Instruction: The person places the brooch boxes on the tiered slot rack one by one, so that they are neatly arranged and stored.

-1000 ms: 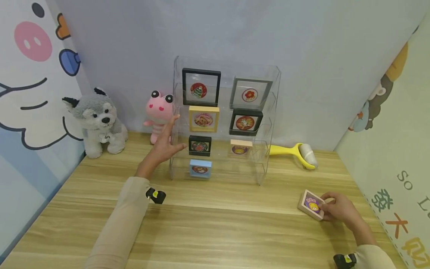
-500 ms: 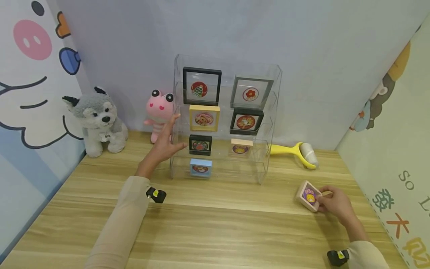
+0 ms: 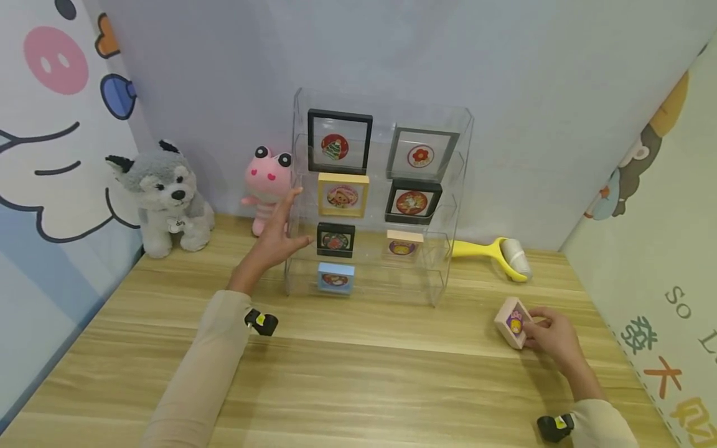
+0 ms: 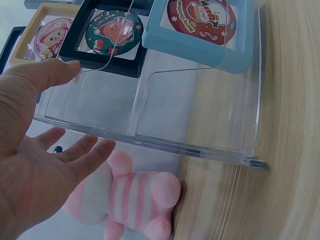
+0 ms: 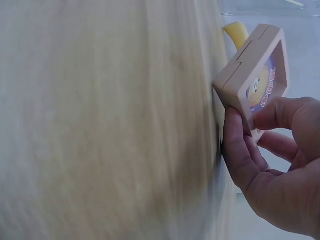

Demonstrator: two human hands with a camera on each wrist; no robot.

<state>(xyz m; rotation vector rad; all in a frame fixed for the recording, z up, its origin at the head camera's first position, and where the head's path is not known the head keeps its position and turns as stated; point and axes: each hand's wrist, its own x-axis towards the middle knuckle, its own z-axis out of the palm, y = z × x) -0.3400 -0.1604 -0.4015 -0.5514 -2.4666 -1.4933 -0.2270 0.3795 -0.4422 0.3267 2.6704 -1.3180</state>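
In the head view my left hand (image 3: 271, 242) is at the left side of a clear acrylic stepped rack (image 3: 392, 274). Its thumb stretches across the front near a small black frame (image 3: 335, 240), while the other fingers lie along the side panel (image 4: 165, 145) in the left wrist view. At right, my right hand (image 3: 554, 339) pinches a small pink-beige display frame (image 3: 511, 323) by one edge. That frame is tilted and bears a purple sticker with a yellow bear-like face. In the right wrist view the thumb (image 5: 280, 112) presses its front; some fingers are partly hidden.
Several framed stickers stand on the rack, including a yellow frame (image 3: 343, 195), a light blue frame (image 3: 336, 279) and a beige frame (image 3: 403, 244). A husky plush (image 3: 168, 199) and pink plush (image 3: 269, 177) sit left. A yellow-handled lint roller (image 3: 498, 251) lies right.
My right hand has moved slightly away from me and to the left, tilting the beige-pink frame more upright. The left hand stays at the rack's side.
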